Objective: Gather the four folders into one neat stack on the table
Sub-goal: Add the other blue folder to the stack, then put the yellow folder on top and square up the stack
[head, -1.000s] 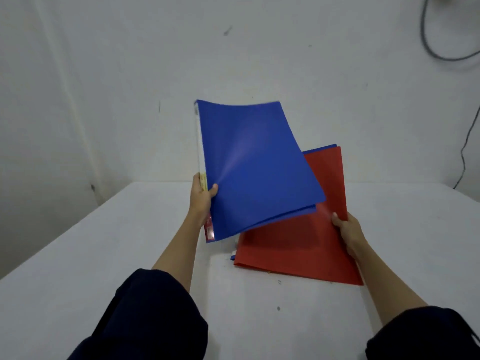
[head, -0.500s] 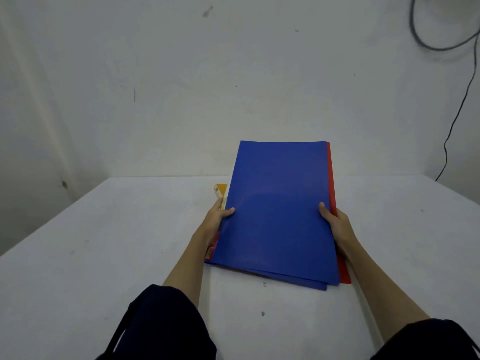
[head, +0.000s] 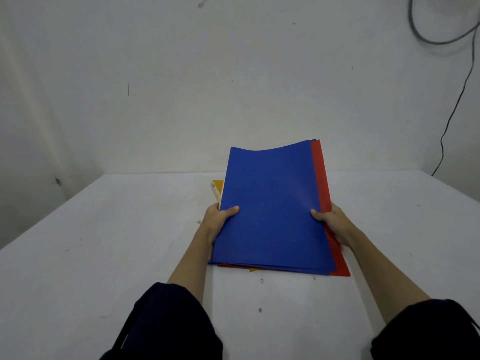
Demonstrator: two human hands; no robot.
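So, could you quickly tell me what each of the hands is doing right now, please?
Left hand: closed on the left edge of the folder stack.
Right hand: closed on its right edge.

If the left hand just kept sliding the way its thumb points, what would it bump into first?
The left hand points right across the blue folder, so it would probably meet the right hand gripping the opposite edge; nothing else shows between them.
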